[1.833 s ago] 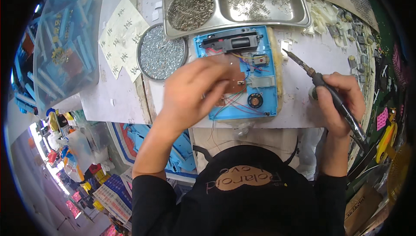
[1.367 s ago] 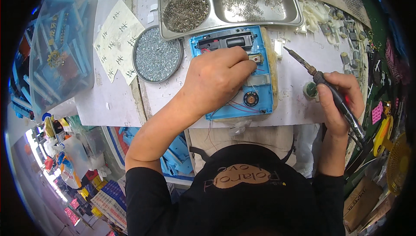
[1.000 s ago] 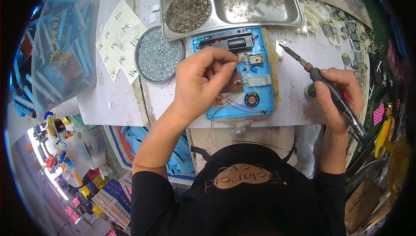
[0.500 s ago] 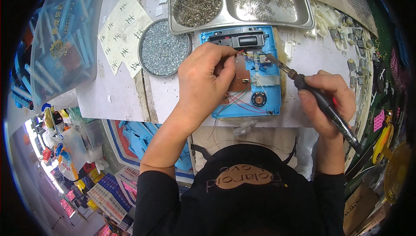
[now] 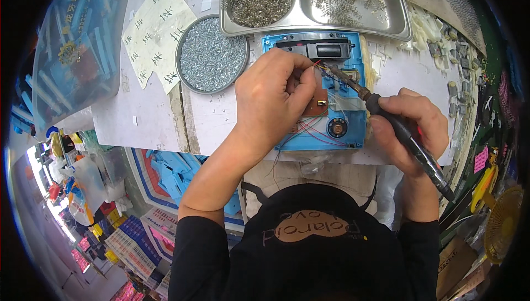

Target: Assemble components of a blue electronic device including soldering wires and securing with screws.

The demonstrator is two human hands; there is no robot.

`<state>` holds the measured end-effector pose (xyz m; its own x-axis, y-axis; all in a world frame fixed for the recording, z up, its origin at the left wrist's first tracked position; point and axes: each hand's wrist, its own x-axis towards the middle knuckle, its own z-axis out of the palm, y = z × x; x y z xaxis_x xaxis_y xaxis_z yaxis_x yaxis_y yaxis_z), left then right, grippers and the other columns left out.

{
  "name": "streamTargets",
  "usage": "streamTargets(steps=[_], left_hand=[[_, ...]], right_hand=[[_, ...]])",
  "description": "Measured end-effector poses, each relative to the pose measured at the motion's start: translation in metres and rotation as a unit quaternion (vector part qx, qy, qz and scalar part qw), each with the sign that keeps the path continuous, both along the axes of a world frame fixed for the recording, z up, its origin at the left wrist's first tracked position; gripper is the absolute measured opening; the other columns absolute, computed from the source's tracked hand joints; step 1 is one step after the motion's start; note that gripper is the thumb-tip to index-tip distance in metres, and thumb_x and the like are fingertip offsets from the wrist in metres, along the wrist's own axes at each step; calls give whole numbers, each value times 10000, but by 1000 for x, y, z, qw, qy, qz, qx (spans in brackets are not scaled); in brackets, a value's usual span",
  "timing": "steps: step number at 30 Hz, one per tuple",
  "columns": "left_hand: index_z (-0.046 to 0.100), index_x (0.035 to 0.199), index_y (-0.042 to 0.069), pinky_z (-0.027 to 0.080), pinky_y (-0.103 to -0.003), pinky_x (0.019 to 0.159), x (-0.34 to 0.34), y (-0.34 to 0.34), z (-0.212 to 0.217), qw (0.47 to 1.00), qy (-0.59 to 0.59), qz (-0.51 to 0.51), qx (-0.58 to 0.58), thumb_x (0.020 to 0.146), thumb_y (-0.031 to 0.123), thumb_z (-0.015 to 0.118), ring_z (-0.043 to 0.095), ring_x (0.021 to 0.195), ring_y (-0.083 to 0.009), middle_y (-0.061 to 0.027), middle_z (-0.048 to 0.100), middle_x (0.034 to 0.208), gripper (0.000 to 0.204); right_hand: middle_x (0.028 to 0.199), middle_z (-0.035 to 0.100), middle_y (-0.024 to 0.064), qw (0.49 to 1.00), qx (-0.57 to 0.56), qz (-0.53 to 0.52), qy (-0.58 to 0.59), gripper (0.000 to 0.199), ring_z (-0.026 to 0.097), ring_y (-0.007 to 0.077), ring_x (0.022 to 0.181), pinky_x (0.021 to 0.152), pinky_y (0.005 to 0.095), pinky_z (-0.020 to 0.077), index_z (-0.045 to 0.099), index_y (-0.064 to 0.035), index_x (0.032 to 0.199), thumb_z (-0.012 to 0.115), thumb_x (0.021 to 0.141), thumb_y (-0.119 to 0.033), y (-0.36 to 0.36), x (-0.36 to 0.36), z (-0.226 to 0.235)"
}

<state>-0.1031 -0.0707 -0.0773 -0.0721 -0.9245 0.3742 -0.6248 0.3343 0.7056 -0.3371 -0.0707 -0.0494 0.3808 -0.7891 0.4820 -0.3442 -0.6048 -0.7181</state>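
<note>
Having been swung in from the worktop's (image 5: 386, 74) right, the soldering iron (image 5: 386, 119), gripped in the right hand (image 5: 411, 127), is now tipped onto the blue device (image 5: 331, 96), where red wire (image 5: 316, 64) is pinched by the left hand (image 5: 273, 94); soldering seems under way.

At the upper left of your frame lies a clear plastic bag (image 5: 77, 41) packed with blue parts. Just right of it, a pale yellowish paper sheet (image 5: 157, 33) with handwritten marks rests tilted on the table. At the lower left, stacked colourful printed boxes (image 5: 124, 240) sit below the table edge.
</note>
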Motion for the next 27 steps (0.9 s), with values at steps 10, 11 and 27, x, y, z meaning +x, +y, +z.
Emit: streamTargets(steps=[10, 11, 27], left_hand=[[663, 836, 33, 457, -283, 500, -1, 0, -1, 1000, 1, 8, -9, 803, 10, 751, 566, 539, -149, -53, 616, 731, 97], [663, 837, 33, 458, -283, 500, -1, 1, -1, 1000, 2, 8, -8, 803, 11, 752, 567, 540, -148, -52, 616, 731, 98], [670, 846, 38, 464, -282, 507, -1, 1, -3, 1000, 9, 19, -6, 804, 23, 757, 576, 550, -145, -51, 629, 738, 97]], right_hand=[[669, 579, 64, 1000, -15, 11, -15, 288, 480, 126, 539, 488, 260, 331, 658, 21, 1011, 809, 769, -19, -2, 2, -5], [668, 579, 64, 1000, -15, 11, -15, 288, 479, 126, 537, 487, 260, 329, 658, 20, 1011, 810, 770, -21, -2, 3, -6], [695, 664, 79, 999, -33, 10, 17, 303, 559, 161, 505, 461, 277, 415, 682, -20, 1011, 857, 768, -67, -5, 5, -1]])
